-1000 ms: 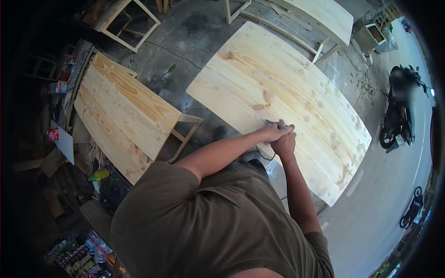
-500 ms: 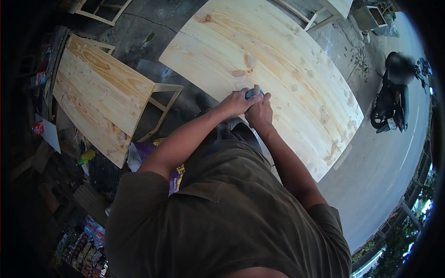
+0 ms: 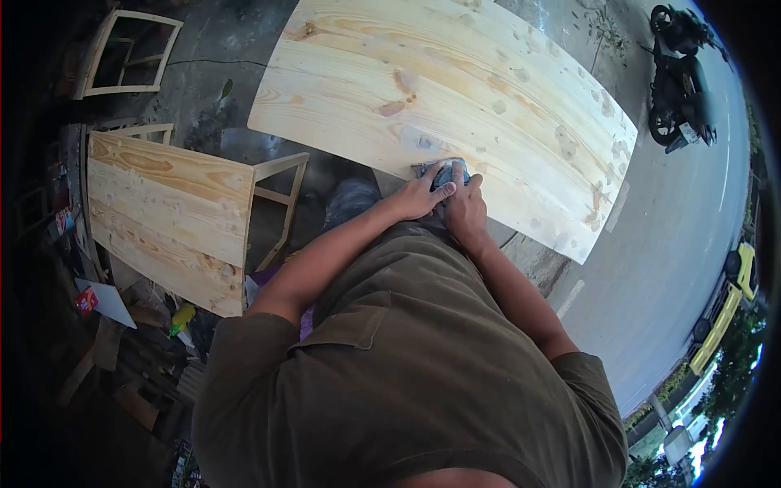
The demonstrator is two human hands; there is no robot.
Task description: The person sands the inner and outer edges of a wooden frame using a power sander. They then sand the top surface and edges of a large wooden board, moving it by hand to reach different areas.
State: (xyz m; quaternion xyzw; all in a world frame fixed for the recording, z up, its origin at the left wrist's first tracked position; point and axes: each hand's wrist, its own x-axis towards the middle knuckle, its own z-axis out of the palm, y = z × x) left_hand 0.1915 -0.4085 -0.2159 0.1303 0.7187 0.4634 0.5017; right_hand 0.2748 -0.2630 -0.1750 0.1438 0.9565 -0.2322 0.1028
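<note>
Both hands are closed on a small, dusty blue sander (image 3: pixel 445 172) at the near edge of a pale wooden tabletop (image 3: pixel 488 106). My left hand (image 3: pixel 421 198) grips it from the left side, with the fingers over its top. My right hand (image 3: pixel 467 205) wraps round its right side, and the hands meet over it. The fingers hide much of the body and its underside. Knots and darker round patches mark the tabletop's pale, striped grain.
A second wooden table (image 3: pixel 171 211) stands at the left, with a wooden frame (image 3: pixel 130 53) behind it. Clutter lies at the lower left. A parked motorcycle (image 3: pixel 682 89) stands on the right beside the road (image 3: pixel 643 309), and a yellow truck (image 3: pixel 724 309) is farther along.
My view has turned and shifted, and the yellow truck has come into sight. Both hands still hold the sander, which now sits close to the tabletop's near edge and shows more of its body.
</note>
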